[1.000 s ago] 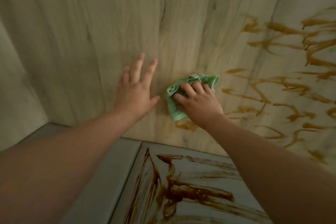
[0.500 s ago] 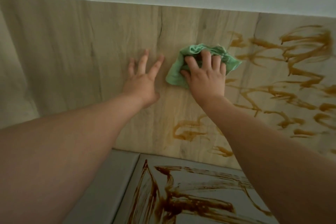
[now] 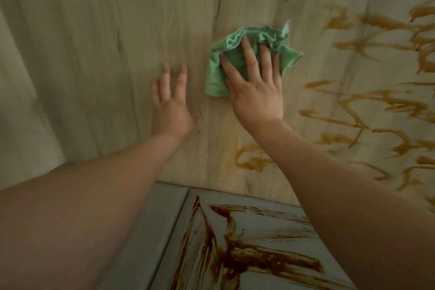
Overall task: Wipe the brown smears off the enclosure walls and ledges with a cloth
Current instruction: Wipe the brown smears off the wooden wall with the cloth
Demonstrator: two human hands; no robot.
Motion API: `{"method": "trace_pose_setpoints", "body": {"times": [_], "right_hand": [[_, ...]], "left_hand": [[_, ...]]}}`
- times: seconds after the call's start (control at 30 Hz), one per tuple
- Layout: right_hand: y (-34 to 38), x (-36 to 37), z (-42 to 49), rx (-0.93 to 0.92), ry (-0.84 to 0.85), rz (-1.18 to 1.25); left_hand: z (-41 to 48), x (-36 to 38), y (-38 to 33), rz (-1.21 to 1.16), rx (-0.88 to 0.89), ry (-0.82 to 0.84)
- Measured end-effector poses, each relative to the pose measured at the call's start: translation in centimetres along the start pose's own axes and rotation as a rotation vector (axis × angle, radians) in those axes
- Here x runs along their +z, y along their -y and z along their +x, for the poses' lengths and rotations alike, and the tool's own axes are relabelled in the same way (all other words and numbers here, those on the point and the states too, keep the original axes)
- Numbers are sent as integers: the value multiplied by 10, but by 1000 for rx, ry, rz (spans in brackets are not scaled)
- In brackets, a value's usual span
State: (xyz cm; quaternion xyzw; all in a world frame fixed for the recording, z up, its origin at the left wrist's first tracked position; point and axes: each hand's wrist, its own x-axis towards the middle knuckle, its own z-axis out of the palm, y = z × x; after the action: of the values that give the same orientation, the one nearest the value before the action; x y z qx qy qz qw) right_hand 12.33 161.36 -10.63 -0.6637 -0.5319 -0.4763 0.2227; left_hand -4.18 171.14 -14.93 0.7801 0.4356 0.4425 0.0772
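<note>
Green cloth [image 3: 217, 70] bunched up on the wood wall [image 3: 106, 54], pinned under R hand [image 3: 256, 92]: fingers straight & spread, palm pressing flat. L hand [image 3: 170, 110] just left of it, flat on bare wall, fingers wide, holding nothing. Brown smears [image 3: 400, 103] streak the wall right of R hand & below its wrist; darker ones on the grey ledge [image 3: 141, 242] under both arms.
</note>
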Motion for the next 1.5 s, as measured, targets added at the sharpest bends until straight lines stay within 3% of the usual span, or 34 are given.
{"method": "trace_pose_setpoints", "body": {"times": [0.13, 0.27, 0.33, 0.4, 0.5, 0.57, 0.63, 0.73, 0.87, 1.13, 1.3, 1.4, 1.5], "right_hand": [[18, 32, -40, -263, 123, -52], [-7, 43, -142, -610, 437, -137], [-26, 32, -149, -695, 495, -185], [-33, 21, -118, -595, 395, -210], [-13, 2, -66, -168, 211, -134], [3, 8, -70, -98, 229, -105], [10, 23, -101, -243, 351, -95], [23, 35, -150, -544, 671, -138], [52, 50, -160, -672, 768, -161], [-77, 32, -207, -785, 567, -192], [-79, 26, -221, -731, 540, -242], [-76, 13, -162, -565, 369, -232], [-75, -15, -76, -187, 121, -187]], "left_hand": [[-5, 3, 11, 1, 87, -28], [-21, -5, 14, 52, 44, 127], [-28, -5, 13, 80, 37, 189], [-36, -2, 11, 59, 36, 215], [-51, 8, 10, -14, 25, 222], [-59, 11, 13, -36, 23, 260], [-65, 12, 16, -23, 29, 300], [-72, 15, 23, 20, 45, 313], [-80, 21, 19, 52, 34, 288], [-86, 44, -2, 48, -83, 322], [-83, 30, -18, 88, -108, 368], [-71, 15, -30, 150, -12, 313], [-59, 2, -49, 103, 50, 306]]}}
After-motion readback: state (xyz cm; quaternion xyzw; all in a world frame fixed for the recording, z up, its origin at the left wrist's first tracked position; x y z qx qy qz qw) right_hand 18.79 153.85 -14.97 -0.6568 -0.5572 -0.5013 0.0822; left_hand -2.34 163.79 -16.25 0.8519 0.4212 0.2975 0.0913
